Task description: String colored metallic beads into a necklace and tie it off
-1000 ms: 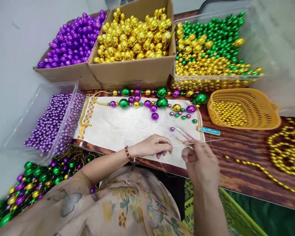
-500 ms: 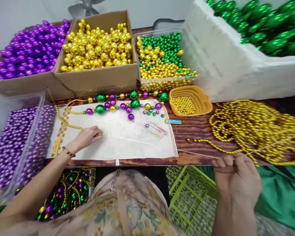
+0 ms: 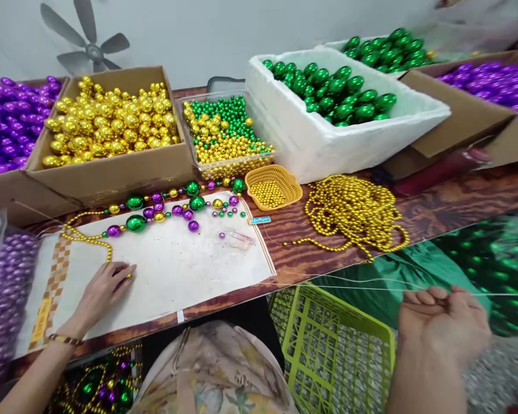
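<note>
Thin clear stringing thread [image 3: 362,283] is pinched between the closed fingertips [image 3: 418,297] of the right hand [image 3: 442,328], out past the table edge above a lime-green plastic crate [image 3: 328,345], and runs taut leftward over the wooden table [image 3: 435,207] onto the white cloth mat [image 3: 176,270]. At the mat's left end the left hand [image 3: 101,290] lies palm down, its fingers loosely together and pressing on the end of a strand of small gold beads [image 3: 86,240] (what lies under them cannot be seen). Beyond sit large green, purple and gold baubles strung in a row [image 3: 164,208], a small yellow plastic basket of gold beads [image 3: 273,187], and a heap of gold bead strands [image 3: 354,210].
</note>
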`<state>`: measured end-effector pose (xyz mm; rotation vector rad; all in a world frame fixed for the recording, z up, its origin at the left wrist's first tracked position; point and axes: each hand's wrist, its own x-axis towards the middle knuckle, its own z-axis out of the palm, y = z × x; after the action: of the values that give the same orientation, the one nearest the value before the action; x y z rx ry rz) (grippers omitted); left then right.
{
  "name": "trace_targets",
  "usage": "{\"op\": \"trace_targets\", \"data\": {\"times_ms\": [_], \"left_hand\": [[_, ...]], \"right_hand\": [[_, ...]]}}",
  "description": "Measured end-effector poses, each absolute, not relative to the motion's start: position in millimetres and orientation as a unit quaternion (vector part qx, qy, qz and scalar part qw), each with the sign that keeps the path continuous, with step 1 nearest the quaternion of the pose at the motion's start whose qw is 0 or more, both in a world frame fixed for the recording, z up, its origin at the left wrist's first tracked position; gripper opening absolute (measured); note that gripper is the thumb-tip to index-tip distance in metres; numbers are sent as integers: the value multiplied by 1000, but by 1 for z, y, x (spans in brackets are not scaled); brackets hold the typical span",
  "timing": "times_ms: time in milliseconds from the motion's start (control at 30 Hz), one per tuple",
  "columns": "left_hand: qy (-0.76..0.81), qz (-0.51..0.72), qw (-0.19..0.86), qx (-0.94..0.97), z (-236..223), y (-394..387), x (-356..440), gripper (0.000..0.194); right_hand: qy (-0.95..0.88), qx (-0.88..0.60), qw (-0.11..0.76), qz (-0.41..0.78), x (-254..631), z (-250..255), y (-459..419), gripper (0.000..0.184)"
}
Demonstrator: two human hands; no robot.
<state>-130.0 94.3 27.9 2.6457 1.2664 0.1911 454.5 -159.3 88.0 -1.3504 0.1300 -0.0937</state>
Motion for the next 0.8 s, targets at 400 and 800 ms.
{"op": "trace_targets", "data": {"times_ms": [400, 800], "left_hand": [[410, 104, 47, 905, 53, 104, -82, 48], [117, 250, 99, 956, 147, 177, 259, 41]], "right_hand": [[-653, -719, 95, 219, 366, 43, -81, 22], [-617, -759, 205, -27, 517, 114, -35, 24]]}}
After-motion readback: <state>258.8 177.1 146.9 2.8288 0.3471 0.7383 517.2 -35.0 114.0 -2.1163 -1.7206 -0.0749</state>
